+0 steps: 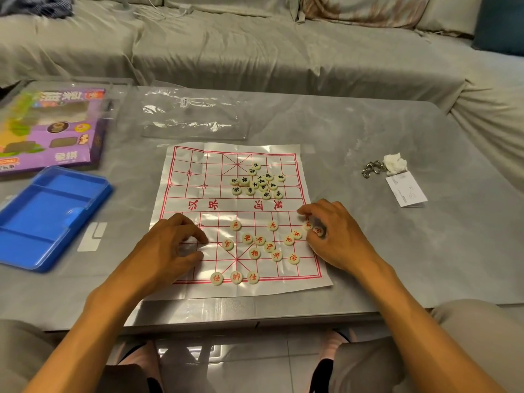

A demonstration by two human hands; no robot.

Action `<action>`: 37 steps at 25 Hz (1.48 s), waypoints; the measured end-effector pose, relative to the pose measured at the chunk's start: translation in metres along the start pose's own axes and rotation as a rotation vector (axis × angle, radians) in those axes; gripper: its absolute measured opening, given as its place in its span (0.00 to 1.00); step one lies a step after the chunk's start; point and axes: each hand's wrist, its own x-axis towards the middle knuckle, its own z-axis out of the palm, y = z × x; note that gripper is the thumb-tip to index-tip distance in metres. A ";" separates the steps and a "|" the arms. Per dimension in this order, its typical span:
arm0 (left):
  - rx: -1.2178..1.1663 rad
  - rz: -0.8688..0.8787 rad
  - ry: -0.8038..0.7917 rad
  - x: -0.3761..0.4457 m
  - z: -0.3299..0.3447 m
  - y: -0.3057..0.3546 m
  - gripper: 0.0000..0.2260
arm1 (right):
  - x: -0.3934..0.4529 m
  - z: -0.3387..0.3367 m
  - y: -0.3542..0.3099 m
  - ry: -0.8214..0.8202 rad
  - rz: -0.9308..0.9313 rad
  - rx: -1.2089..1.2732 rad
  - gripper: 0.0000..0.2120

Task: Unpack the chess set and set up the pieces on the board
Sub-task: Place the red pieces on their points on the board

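Both hands worked over the paper chess board [198,171] at frame centre on the grey table [354,137]

Red river characters 楚河 and 汉界 crossed the board's middle; black-lettered pieces [256,181] lay heaped above them, red-lettered pieces [263,245] scattered below, with 仕, 帥, 仕 lined along the bottom edge. The right hand [337,231], fingers curled, pinched a red piece [319,231] at the board's right edge beside a 兵 piece [308,224]. The left hand [173,245] rested on the board's lower left, fingers curled; whether it held anything was hidden. At left lay a blue tray [42,219], a purple box [71,137] with blurred lettering, and a clear bag [192,114]; at right, keys [373,168], tissue [395,163], a card [407,191]
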 end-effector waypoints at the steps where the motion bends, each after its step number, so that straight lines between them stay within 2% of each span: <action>1: 0.000 0.001 -0.001 0.000 0.000 0.000 0.08 | -0.001 0.000 -0.002 -0.001 -0.037 -0.020 0.15; 5: -0.005 0.002 -0.002 0.001 0.001 -0.001 0.09 | -0.003 0.004 -0.006 -0.025 -0.118 -0.094 0.13; 9: -0.001 0.003 0.002 0.002 0.001 -0.003 0.09 | -0.006 0.002 -0.003 -0.013 -0.094 -0.111 0.16; 13: -0.001 0.009 -0.001 0.001 0.003 -0.003 0.09 | -0.006 0.002 -0.004 -0.043 -0.099 -0.116 0.15; 16: 0.004 0.005 -0.003 0.001 0.002 -0.004 0.09 | -0.005 0.003 -0.002 -0.058 -0.082 -0.136 0.18; 19: 0.003 0.001 -0.011 0.002 0.002 0.000 0.09 | -0.003 0.002 0.000 -0.061 -0.076 -0.162 0.17; 22: -0.011 -0.023 -0.005 0.001 0.003 0.005 0.08 | -0.006 -0.005 -0.008 0.046 -0.114 -0.130 0.18; 24: -0.042 -0.073 0.020 0.000 0.001 0.006 0.08 | -0.003 -0.012 -0.025 0.118 -0.140 0.004 0.17; 27: -0.079 -0.159 0.050 0.001 -0.002 0.007 0.15 | 0.020 -0.009 -0.076 0.017 -0.230 0.125 0.13; 31: -0.127 -0.258 0.040 0.002 -0.001 0.008 0.28 | 0.058 0.033 -0.136 -0.211 -0.403 -0.015 0.14; 34: -0.045 -0.272 0.075 0.004 0.001 0.005 0.29 | 0.073 0.052 -0.147 -0.231 -0.421 -0.066 0.15; 37: -0.001 -0.310 0.083 0.007 -0.002 0.000 0.29 | 0.077 0.061 -0.152 -0.180 -0.386 -0.082 0.16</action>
